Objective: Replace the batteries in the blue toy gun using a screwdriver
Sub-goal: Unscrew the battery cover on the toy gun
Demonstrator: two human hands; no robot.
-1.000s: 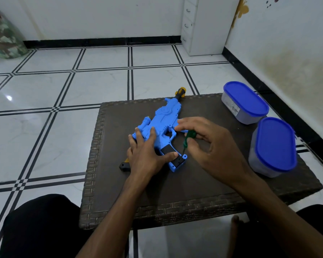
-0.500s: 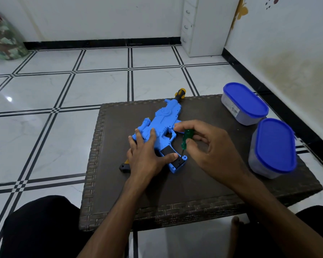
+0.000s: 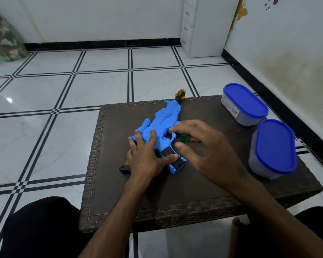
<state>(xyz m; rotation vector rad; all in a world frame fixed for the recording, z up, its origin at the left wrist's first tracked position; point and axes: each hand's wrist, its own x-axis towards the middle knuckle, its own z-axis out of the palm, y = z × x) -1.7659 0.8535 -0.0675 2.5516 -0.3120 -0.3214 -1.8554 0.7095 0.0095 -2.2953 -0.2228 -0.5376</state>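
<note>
The blue toy gun (image 3: 161,125) lies flat on the dark woven table (image 3: 194,192), its black and yellow muzzle pointing away over the far edge. My left hand (image 3: 145,157) presses down on the gun's rear body with fingers spread, the thumb lying across the black battery cover (image 3: 171,155) on the grip. My right hand (image 3: 203,148) pinches the green handle of a small screwdriver (image 3: 184,138), held nearly upright, its thin shaft reaching down to the lower end of the grip.
Two grey tubs with blue lids stand on the table's right side, one far (image 3: 244,103), one near (image 3: 274,148). A white drawer unit (image 3: 203,25) stands against the back wall. My dark-clothed knees flank the table's near edge.
My right hand's fingers have shifted around the green handle, and the screwdriver stands a little more upright. The left hand and the gun have stayed put.
</note>
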